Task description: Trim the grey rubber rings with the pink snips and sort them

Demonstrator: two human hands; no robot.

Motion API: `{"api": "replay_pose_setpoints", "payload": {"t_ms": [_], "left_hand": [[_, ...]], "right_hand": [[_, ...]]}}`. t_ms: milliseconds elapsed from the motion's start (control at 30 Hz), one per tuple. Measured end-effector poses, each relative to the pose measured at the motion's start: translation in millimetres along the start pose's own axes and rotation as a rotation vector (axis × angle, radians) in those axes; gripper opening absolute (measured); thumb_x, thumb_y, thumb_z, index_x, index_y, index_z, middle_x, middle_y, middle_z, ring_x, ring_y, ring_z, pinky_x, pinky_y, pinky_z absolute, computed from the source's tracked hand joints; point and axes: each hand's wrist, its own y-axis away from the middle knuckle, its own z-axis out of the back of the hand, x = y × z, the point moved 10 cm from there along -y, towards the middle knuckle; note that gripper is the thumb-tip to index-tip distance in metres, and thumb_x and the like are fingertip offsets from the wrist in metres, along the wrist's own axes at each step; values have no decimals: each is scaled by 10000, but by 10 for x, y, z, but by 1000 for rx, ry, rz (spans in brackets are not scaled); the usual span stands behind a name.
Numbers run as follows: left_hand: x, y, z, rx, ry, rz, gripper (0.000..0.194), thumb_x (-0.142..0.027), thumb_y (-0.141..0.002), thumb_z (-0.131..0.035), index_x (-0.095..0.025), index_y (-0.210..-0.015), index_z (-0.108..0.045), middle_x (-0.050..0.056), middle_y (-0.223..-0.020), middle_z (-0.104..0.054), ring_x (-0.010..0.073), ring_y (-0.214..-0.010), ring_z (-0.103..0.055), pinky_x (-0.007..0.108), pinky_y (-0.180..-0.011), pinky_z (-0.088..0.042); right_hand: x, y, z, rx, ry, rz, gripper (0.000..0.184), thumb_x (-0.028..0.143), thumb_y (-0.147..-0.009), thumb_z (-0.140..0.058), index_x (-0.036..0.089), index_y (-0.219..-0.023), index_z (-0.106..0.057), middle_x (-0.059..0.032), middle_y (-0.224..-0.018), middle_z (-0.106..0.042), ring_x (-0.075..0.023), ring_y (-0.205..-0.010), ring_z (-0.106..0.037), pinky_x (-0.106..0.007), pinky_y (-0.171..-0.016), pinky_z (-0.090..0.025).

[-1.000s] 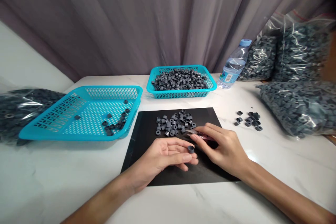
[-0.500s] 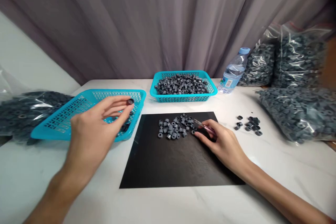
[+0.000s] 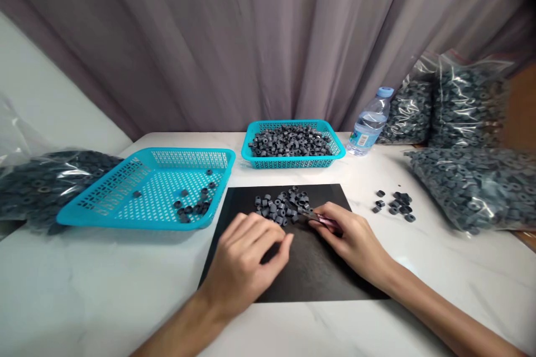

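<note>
My left hand (image 3: 247, 262) hovers over the near left part of the black mat (image 3: 310, 268), palm down with fingers bent and the thumb apart. Nothing shows in it, though its fingertips are partly hidden. Just beyond it lies a pile of small grey cylindrical rubber caps (image 3: 278, 206), some showing a hole. In my right hand (image 3: 355, 237) is a small pink-handled tool (image 3: 329, 222) with two thin metal tips, pointing left at the pile's right edge. Several loose caps lie in the blue basket (image 3: 167, 225) at the left.
A second blue basket (image 3: 293, 164), full of caps, stands behind the mat. Right of the mat is a small group of caps (image 3: 402, 202). A water bottle (image 3: 368, 125) and bags of grey parts (image 3: 473, 189) stand at the right; another bag (image 3: 54, 184) is at far left.
My left hand carried a cap from over the mat to the left basket, then came back over the mat without it in sight. My right hand kept the tool beside the pile.
</note>
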Motion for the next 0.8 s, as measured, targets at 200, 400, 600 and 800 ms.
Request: {"api": "replay_pose_setpoints", "payload": {"t_ms": [200,400,600,800], "left_hand": [[268,181,-519,234,595,449,245,-412,-956,-630,-191,-880,-705,40,-778,-692,176,-683,-607,288,-663,-478],[280,186,-634,270,949,545,299,-404,-948,-663,-125,-873,-736,46,-706,-700,127,-603,-587,244,-625,-468],[336,205,-723,337,1112,620,324,-416,-926,-700,-104,-875,-768,70,-737,-704,138,-661,-613,222,-585,-436],[361,243,-771,394,1204,752,337,-434,-896,-741,-106,-819,-737,74,-779,-738,86,-599,-538,200,-585,-407]], "right_hand": [[-28,115,-105,-70,-577,-329,302,490,-882,-715,189,-907,-700,4,-717,-649,-147,-639,-585,-258,-600,-474],[214,196,-298,-1,-731,-328,303,493,-891,-706,191,-874,-710,-1,-671,-676,-166,-637,-643,-282,-639,-529],[185,204,-272,-29,-765,-334,265,466,-879,-732,202,-865,-727,-7,-726,-706,-157,-666,-654,-269,-659,-547],[108,213,-305,-4,-797,-370,226,425,-874,-755,199,-865,-746,-5,-775,-731,-156,-756,-674,-258,-735,-536]]}}
